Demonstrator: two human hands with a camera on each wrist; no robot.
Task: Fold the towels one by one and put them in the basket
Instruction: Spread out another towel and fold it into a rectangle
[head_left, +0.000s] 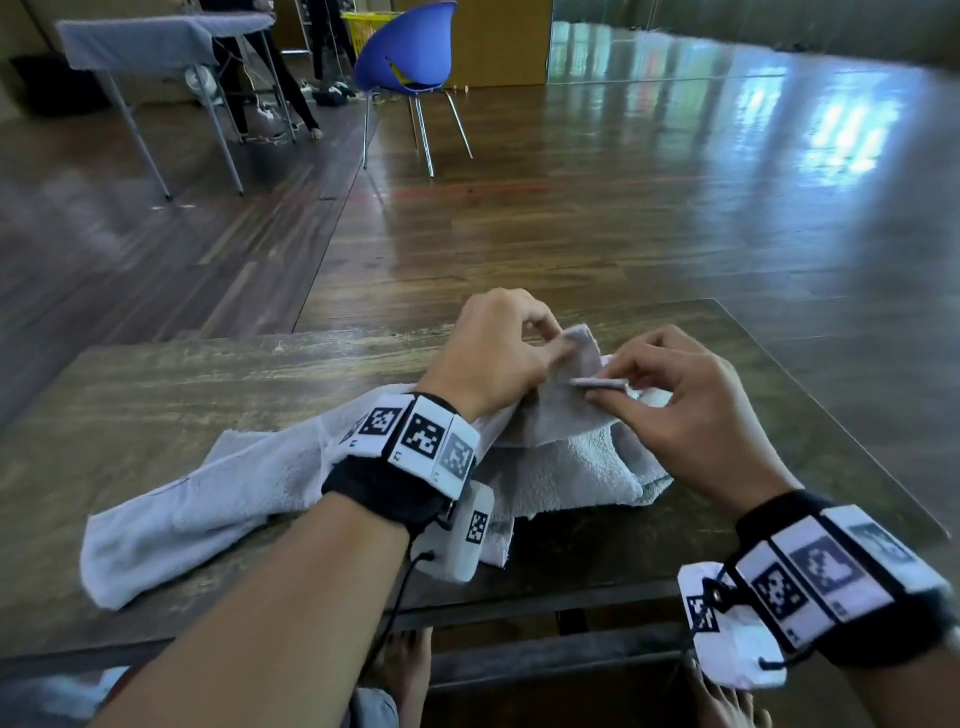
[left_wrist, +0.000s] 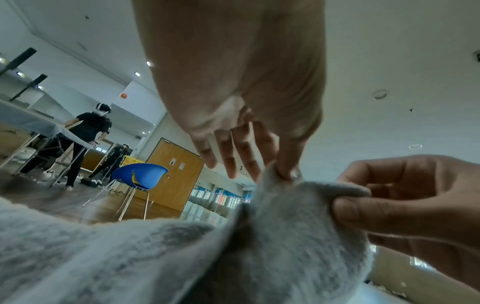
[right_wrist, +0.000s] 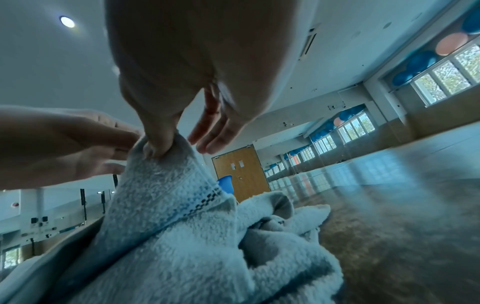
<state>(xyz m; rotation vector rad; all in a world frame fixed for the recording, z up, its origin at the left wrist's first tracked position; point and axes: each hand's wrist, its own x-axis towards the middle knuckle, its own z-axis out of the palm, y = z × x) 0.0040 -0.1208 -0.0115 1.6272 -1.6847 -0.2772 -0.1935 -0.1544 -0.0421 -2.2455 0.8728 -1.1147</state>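
- My left hand (head_left: 493, 353) pinches a raised corner of the pale grey towel (head_left: 249, 488) between thumb and forefinger
- My right hand (head_left: 691, 410) pinches the towel's edge just beside it, other fingers loosely curled
- The towel lies crumpled across the dark wooden table (head_left: 156, 395), one end trailing toward my left
- A blue chair (head_left: 405, 52) stands well beyond the table

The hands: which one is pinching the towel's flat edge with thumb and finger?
The right hand pinches the flat hem of the towel; the left hand holds a bunched corner farther away.
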